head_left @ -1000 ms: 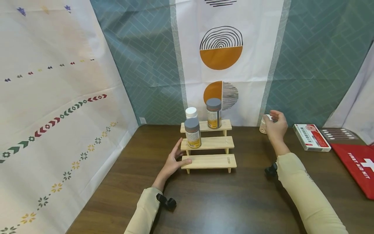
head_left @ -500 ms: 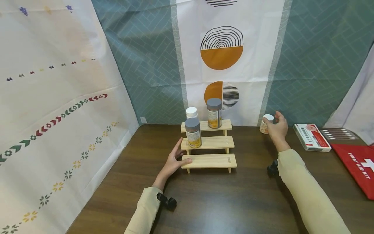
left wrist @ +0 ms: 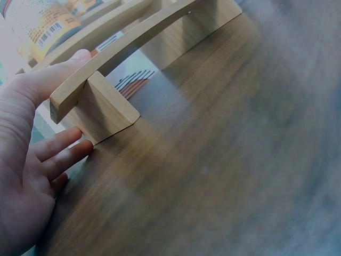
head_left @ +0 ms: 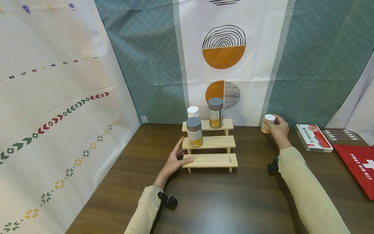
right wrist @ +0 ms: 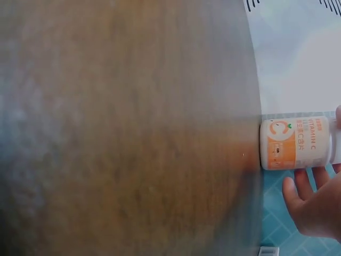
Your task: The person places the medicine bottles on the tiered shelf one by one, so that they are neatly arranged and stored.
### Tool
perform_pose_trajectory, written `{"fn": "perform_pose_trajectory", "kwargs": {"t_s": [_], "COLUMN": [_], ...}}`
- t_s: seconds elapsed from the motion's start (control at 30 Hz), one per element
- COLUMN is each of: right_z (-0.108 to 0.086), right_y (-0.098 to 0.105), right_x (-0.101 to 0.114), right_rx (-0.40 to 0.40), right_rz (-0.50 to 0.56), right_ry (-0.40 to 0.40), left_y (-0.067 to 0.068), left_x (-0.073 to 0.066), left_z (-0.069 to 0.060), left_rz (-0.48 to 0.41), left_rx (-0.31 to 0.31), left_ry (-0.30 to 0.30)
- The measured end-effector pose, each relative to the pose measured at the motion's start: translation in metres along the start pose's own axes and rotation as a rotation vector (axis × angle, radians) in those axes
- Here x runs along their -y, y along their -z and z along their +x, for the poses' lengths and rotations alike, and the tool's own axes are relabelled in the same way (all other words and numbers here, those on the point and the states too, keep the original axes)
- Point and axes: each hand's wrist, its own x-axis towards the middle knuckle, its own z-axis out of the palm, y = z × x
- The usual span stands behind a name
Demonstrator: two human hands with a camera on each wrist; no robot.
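My left hand [head_left: 173, 162] holds the left end of a three-tier wooden stand [head_left: 211, 160]; in the left wrist view the thumb [left wrist: 80, 55] lies over the lowest step and the other fingers are beside its leg. Far back on the right, my right hand [head_left: 280, 132] grips a small white vitamin C bottle [head_left: 266, 127] with an orange label. Its thumb and fingers are on opposite sides of the bottle, near the cap; the bottle appears upright at the table's back edge. A grey-lidded bottle [head_left: 194, 135] stands on the middle step. On the top step are another grey-lidded bottle [head_left: 216, 113] and a white-capped bottle [head_left: 193, 111], partly hidden.
A red and white medicine box [head_left: 314, 138] lies right of my right hand. Beyond it are a pack of cotton swabs [head_left: 341, 134] and a red first aid pouch [head_left: 355, 167]. Fabric hangings [head_left: 152, 65] stand behind and left of the brown table [head_left: 222, 201].
My right hand's fingers have shifted off the cap top and lower around the white bottle, so the cap now shows. My left hand stays on the stand. The head view has shifted slightly.
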Motion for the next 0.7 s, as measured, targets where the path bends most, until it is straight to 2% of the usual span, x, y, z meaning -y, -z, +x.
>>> {"fn": "perform_pose_trajectory", "kwargs": {"t_s": [0.17,0.33,0.47,0.7], "right_z": [-0.002,-0.005,-0.007,-0.012], "right_y": [0.0,-0.002,-0.001,0.002], "right_x": [0.002,0.005,0.011,0.019], "right_rx": [-0.007,-0.027,-0.039,-0.041], "right_rz": [-0.013,-0.012,0.032,0.139], "right_ry": [0.005,-0.012,-0.018,-0.004], "left_y": [0.0,0.002,0.002,0.002], "left_x": [-0.003,-0.021,-0.034,-0.036], "left_z": [0.0,-0.006,-0.011,-0.01], "left_rz": [-0.009,-0.013,-0.006,0.001], "left_rx": [0.003,0.031,0.031,0.033], "left_ry": [0.011,0.031,0.036,0.041]}}
